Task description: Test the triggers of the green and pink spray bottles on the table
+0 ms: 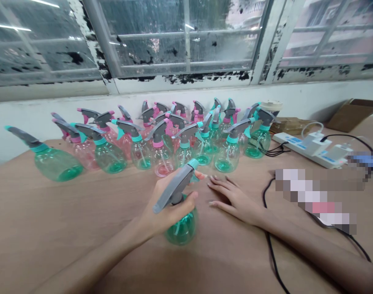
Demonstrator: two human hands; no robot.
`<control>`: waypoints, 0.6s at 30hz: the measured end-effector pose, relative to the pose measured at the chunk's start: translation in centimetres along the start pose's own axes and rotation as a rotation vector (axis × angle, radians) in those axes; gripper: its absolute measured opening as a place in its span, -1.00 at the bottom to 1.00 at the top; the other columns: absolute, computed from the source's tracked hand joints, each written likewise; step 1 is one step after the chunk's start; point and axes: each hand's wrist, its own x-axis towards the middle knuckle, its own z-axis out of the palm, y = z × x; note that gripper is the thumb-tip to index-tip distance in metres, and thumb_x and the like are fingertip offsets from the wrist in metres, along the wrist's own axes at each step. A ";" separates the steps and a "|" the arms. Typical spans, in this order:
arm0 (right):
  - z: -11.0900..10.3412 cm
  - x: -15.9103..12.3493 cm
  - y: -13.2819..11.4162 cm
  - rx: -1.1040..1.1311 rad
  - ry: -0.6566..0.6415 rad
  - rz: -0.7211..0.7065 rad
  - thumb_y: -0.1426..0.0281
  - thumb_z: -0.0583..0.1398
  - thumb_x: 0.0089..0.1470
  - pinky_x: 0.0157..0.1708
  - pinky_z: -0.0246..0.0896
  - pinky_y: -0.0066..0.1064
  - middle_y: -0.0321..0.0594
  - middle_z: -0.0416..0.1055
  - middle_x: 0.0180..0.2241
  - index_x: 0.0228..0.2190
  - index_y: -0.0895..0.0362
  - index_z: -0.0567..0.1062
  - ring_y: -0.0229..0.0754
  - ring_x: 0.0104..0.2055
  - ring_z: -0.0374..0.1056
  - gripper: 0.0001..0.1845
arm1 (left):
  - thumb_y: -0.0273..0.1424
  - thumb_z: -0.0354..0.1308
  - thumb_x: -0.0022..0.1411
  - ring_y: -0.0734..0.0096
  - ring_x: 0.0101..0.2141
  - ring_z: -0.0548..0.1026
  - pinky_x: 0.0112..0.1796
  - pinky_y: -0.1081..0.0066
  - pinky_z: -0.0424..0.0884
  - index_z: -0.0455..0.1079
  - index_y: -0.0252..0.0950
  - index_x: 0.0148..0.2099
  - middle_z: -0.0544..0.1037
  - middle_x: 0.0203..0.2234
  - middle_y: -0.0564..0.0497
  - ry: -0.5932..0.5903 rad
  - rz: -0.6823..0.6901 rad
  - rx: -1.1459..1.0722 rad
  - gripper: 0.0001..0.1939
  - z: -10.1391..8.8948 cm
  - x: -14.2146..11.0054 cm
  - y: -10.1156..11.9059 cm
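Observation:
My left hand [170,204] is wrapped round the neck of a green spray bottle [182,228] with a grey and turquoise trigger head. The bottle is upright, its nozzle pointing away to the upper right; part of its neck is hidden by my fingers. To the right, my right hand [232,198] lies flat on the wooden table with its fingers stretched toward the bottle, holding nothing. Just beyond my hands stand several more spray bottles in rows, among them a pink one [163,157] and a clear green one [226,157].
A green spray bottle [56,163] stands at the far left of the rows. On the right are a white power strip [309,149] with plugs, a black cable [269,245], a cardboard box [351,114] and a blurred-out object [315,200]. Windows [180,36] rise behind the table.

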 end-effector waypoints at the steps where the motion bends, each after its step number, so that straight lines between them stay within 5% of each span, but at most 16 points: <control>1: 0.0 0.0 0.0 -0.001 0.000 0.000 0.00 0.02 0.22 0.29 -0.11 0.08 -0.05 0.18 0.25 0.18 0.15 0.28 0.00 0.32 0.03 -0.34 | -0.38 0.08 0.15 0.35 -0.29 0.53 -0.45 0.48 0.46 0.37 -0.20 0.02 0.52 -0.09 -0.07 -0.002 -0.004 -0.003 -0.65 0.0 0.0 0.0; 9: 0.0 0.0 0.0 0.024 0.026 -0.013 0.02 0.06 0.21 0.27 -0.09 0.11 -0.06 0.18 0.25 0.20 0.08 0.26 0.03 0.31 0.05 -0.36 | -0.43 0.10 0.10 0.30 -0.23 0.52 -0.21 0.35 0.47 0.38 -0.21 -0.14 0.56 -0.21 -0.01 0.029 0.057 0.114 -0.77 -0.2 0.4 0.7; 13: 0.0 -0.1 0.0 0.028 0.023 -0.010 0.02 0.05 0.21 0.27 -0.10 0.10 -0.06 0.19 0.25 0.20 0.07 0.26 0.02 0.31 0.06 -0.37 | -0.38 0.09 0.14 0.47 -0.53 0.43 -0.43 0.45 0.42 0.35 -0.25 -0.28 0.49 -0.47 0.06 0.004 0.039 0.143 -0.92 -0.4 0.5 1.0; 18: -0.1 0.0 0.0 0.020 -0.001 -0.007 0.01 0.04 0.21 0.28 -0.12 0.10 -0.06 0.17 0.26 0.19 0.10 0.27 0.01 0.32 0.04 -0.36 | -0.38 0.10 0.14 0.50 -0.54 0.39 -0.46 0.50 0.39 0.30 -0.24 -0.41 0.43 -0.54 0.10 -0.011 0.059 0.152 -0.91 -0.7 0.3 1.2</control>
